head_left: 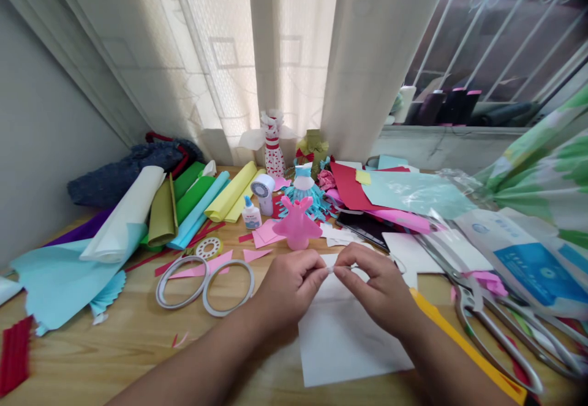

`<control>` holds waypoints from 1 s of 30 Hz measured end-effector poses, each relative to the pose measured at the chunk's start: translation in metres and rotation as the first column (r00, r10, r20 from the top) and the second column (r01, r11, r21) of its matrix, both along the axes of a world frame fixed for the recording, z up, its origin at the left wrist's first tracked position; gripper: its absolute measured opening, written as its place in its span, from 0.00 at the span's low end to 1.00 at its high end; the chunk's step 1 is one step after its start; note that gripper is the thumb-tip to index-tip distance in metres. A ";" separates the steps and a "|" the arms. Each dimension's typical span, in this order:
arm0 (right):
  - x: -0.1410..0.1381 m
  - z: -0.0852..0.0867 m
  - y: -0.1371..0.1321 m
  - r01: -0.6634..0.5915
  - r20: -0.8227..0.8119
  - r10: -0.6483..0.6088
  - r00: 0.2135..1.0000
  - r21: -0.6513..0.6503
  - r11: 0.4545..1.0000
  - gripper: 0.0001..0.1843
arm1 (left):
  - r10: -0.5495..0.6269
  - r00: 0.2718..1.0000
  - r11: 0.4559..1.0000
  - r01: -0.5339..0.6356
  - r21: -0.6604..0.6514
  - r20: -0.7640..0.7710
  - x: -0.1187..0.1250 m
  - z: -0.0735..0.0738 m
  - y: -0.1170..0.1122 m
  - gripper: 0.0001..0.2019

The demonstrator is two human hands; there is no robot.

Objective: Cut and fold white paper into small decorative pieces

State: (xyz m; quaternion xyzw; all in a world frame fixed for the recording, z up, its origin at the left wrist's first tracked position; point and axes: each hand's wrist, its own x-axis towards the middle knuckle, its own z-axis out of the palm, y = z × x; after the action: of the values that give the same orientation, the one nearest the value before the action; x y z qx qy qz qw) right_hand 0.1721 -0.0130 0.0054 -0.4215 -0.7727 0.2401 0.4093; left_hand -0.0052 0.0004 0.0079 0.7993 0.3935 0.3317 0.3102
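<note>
One white strip (339, 267): small, partly hidden by fingers, held in mid-view just above a white sheet (349, 342).
Left hand (289, 286): at 9 o'clock from the strip, thumb and forefinger pressed together on its left end, other fingers curled.
Right hand (379, 286): at 3 o'clock from the strip, thumb and forefinger pinching its right end, other fingers curled.
Sheet: flat on a wooden table (92, 357), under both hands.
3 to 4 o'clock: large scissors (500, 326) lying open-handled on papers and a packet (537, 268), with a yellow ruler (463, 348) just beside the sheet.
11 to 12 o'clock: pink paper dress (296, 225), blue fringed paper dress (303, 195), glue bottle (252, 213).
9 o'clock: two tape rolls (181, 281) side by side, touching pink paper scraps (202, 268).
10 o'clock: rolled sheets (232, 191) in yellow, green, blue and white.
12 o'clock, far edge: red-and-white paper figure (272, 142) against a pale curtain (367, 57).
</note>
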 end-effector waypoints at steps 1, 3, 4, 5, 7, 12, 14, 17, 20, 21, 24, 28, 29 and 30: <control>-0.001 0.000 -0.001 -0.020 0.003 0.020 1.000 0.005 1.000 0.09 | 0.008 1.000 1.000 -0.008 0.003 -0.003 0.000 -0.001 0.001 0.09; -0.003 0.000 -0.002 -0.061 0.009 0.061 0.998 0.019 0.998 0.09 | 0.010 1.000 1.000 -0.010 0.001 -0.006 0.000 -0.002 0.001 0.08; -0.003 -0.001 -0.002 -0.071 0.014 0.071 0.997 0.023 0.997 0.09 | 0.005 1.000 1.000 -0.005 0.001 -0.007 0.000 -0.003 0.002 0.08; -0.003 -0.001 -0.002 -0.063 0.020 0.063 0.998 0.022 0.998 0.10 | -0.002 1.000 1.000 0.002 0.004 -0.009 0.000 -0.003 0.002 0.09; -0.002 -0.002 -0.001 -0.011 0.020 0.011 1.000 0.016 1.000 0.10 | -0.019 1.000 1.000 0.019 0.017 -0.011 0.000 -0.004 0.001 0.09; -0.002 -0.001 -0.001 -0.078 0.003 0.078 0.997 -0.013 0.997 0.10 | -0.052 0.999 0.998 0.052 0.018 0.002 0.000 -0.002 -0.001 0.10; -0.003 -0.002 -0.002 -0.079 0.014 0.079 0.997 -0.020 0.997 0.10 | -0.053 0.999 0.999 0.053 0.012 0.007 0.000 -0.002 -0.001 0.10; 0.000 -0.003 0.001 0.011 0.022 -0.010 1.000 -0.032 0.999 0.11 | -0.064 0.998 0.998 0.064 0.027 -0.004 0.000 -0.002 -0.002 0.09; 0.004 -0.005 0.005 0.071 0.014 -0.070 0.997 -0.032 0.997 0.10 | -0.049 0.999 0.999 0.049 0.015 -0.001 0.000 -0.001 -0.002 0.09; 0.005 -0.005 0.006 0.084 0.004 -0.084 0.996 -0.030 0.996 0.10 | -0.030 1.000 1.000 0.029 0.003 0.007 0.000 -0.001 -0.002 0.09; 0.006 -0.004 0.006 0.082 -0.035 -0.083 0.996 -0.028 0.996 0.09 | 0.012 1.000 1.000 -0.011 -0.024 0.018 0.000 0.000 -0.002 0.09; 0.003 -0.003 0.002 -0.004 -0.030 0.003 1.000 -0.016 1.000 0.08 | 0.009 1.000 1.000 -0.009 -0.018 0.013 0.000 -0.001 0.000 0.09; 0.002 -0.003 0.000 -0.027 -0.025 0.026 0.999 -0.012 1.000 0.08 | 0.015 1.000 1.000 -0.015 -0.017 0.017 0.000 -0.001 0.000 0.08; 0.000 -0.002 -0.001 -0.051 -0.023 0.051 0.998 -0.008 0.999 0.08 | 0.023 1.000 1.000 -0.022 -0.017 0.020 0.001 -0.002 0.001 0.08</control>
State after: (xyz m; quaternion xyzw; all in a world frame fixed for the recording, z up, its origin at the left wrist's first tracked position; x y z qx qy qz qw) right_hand 0.1724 -0.0140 0.0029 -0.4007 -0.7775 0.2584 0.4101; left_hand -0.0046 0.0009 0.0060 0.7887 0.4020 0.3400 0.3174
